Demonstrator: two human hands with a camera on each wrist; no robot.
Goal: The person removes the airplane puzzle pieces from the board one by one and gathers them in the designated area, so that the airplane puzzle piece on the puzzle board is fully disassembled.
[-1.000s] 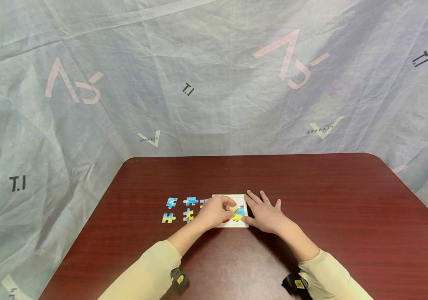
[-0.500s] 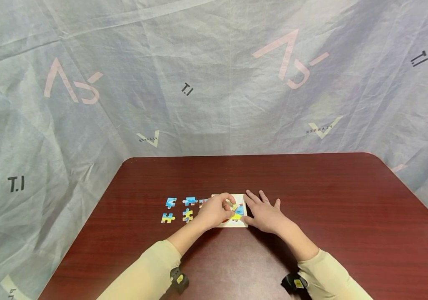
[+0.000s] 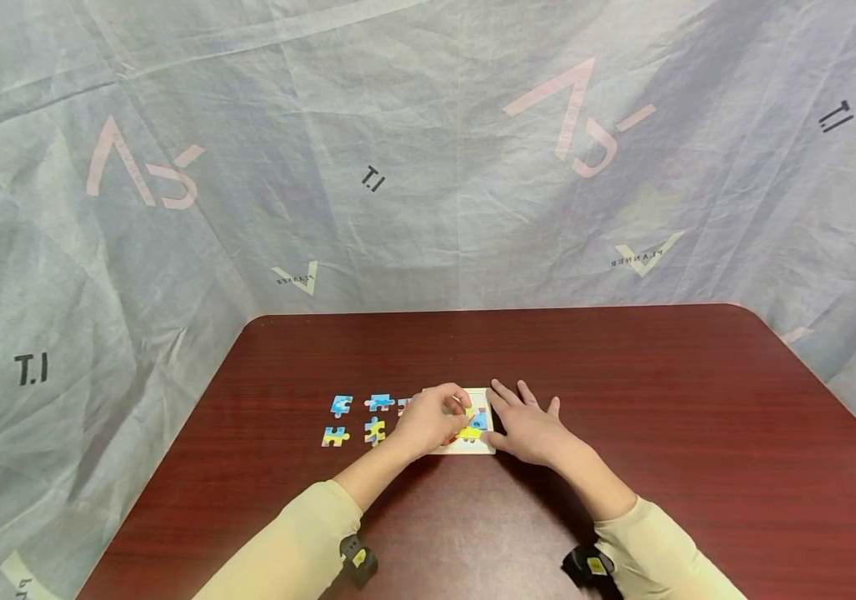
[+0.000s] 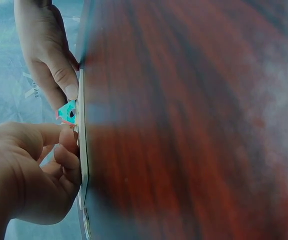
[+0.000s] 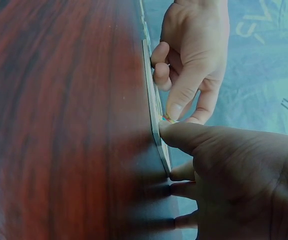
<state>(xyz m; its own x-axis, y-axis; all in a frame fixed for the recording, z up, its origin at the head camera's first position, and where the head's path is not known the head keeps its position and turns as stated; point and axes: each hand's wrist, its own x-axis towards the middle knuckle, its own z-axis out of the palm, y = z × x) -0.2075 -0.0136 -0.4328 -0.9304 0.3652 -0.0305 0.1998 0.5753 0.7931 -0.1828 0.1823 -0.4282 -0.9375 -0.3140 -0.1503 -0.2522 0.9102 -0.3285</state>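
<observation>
My left hand (image 3: 428,422) pinches a small puzzle piece (image 4: 67,112) between thumb and fingers, low over the wooden puzzle tray (image 3: 480,450). In the left wrist view the piece stands tilted, its teal face showing at the fingertips; the right wrist view shows just its coloured edge under the thumb. My right hand (image 3: 533,429) lies with fingers spread at the tray's right side, its thumb on the tray's near right rim. Blue and yellow picture parts (image 3: 478,421) show inside the tray between the hands. The left hand hides the tray's left part.
Several loose puzzle pieces (image 3: 375,431) in blue and yellow lie in two rows on the dark red table (image 3: 623,358), left of the tray. A grey printed cloth (image 3: 412,208) hangs behind the table and along its sides.
The left thumb and fingertips have shifted slightly up and closer together over the tray, the piece between them. The right hand has stayed in place.
</observation>
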